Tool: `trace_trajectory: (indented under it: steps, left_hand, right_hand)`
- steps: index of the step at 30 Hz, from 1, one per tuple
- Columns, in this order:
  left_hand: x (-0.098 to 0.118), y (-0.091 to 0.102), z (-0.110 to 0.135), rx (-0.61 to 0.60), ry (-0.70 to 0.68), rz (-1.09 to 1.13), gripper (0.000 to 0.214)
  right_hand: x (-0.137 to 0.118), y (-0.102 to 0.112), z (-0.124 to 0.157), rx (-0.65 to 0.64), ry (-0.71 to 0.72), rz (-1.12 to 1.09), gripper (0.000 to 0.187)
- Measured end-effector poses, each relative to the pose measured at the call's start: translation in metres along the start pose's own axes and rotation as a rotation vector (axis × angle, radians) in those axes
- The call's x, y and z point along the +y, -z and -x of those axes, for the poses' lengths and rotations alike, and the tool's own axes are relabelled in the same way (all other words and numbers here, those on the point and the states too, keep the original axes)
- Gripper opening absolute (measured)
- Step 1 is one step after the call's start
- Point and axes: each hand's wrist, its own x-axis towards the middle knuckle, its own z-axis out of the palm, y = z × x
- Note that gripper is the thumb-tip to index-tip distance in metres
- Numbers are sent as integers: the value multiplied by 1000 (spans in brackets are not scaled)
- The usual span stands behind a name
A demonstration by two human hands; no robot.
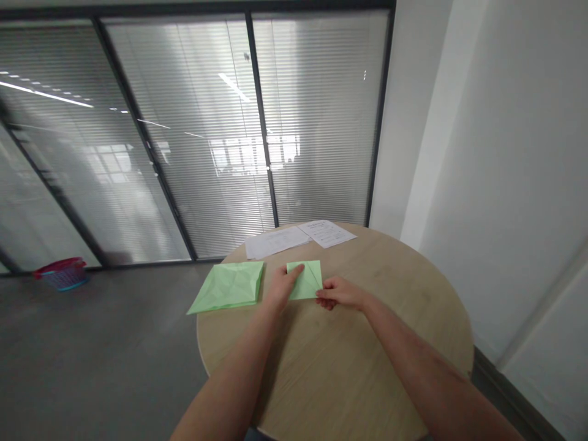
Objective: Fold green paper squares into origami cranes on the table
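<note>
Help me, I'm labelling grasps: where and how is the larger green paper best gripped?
Likely pinch the larger green paper by its pointed near-left corner, coming from the left: it overhangs the round tabletop, leaving top and underside reachable, away from the left hand.

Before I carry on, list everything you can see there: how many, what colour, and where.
Small folded paper: one, light green, between the two hands over the table
Larger creased paper: layers uncountable, light green, left side of the table, one corner past its edge
Printed sheets: at least two, white, far edge of the table
Round table: one, pale wood, centre
Basket: one, red and blue, floor at far left
Floor: one, grey, left
Glass partition: one, dark-framed with pale blinds, behind the table
Wall: white, right
Left hand: one, bare, thumb on the small folded paper
Right hand: one, bare, at its right edge
</note>
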Motion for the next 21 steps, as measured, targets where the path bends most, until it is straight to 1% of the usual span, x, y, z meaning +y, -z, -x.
trace_trajectory:
  steps: [1,3,6,9,12,15,17,19,21]
  left_hand:
    - [0,0,1,-12,3,-20,31]
    - [1,-1,2,-50,1,-78,32]
    - [1,-3,5,-120,6,-138,33]
    - [2,-6,8,-164,18,-125,31]
    - [2,-8,9,-140,6,-144,28]
    - [0,-6,6,-111,-2,-150,27]
    - [0,-3,2,-76,-3,-103,30]
    - [0,2,-1,-35,6,-8,36]
    - [3,7,-3,-2,6,84,40]
  right_hand:
    - [0,1,0,-20,7,9,45]
    - [0,0,1,-20,16,-21,46]
    - [1,-4,-1,53,28,-102,48]
    - [4,-7,-4,121,53,-63,43]
    - [7,-7,-6,109,84,27,36]
    - [8,-5,-7,88,137,68,32]
    - [9,-4,-6,91,111,58,32]
    - [8,-4,-7,131,52,46,33]
    - [7,-4,-8,229,41,25,34]
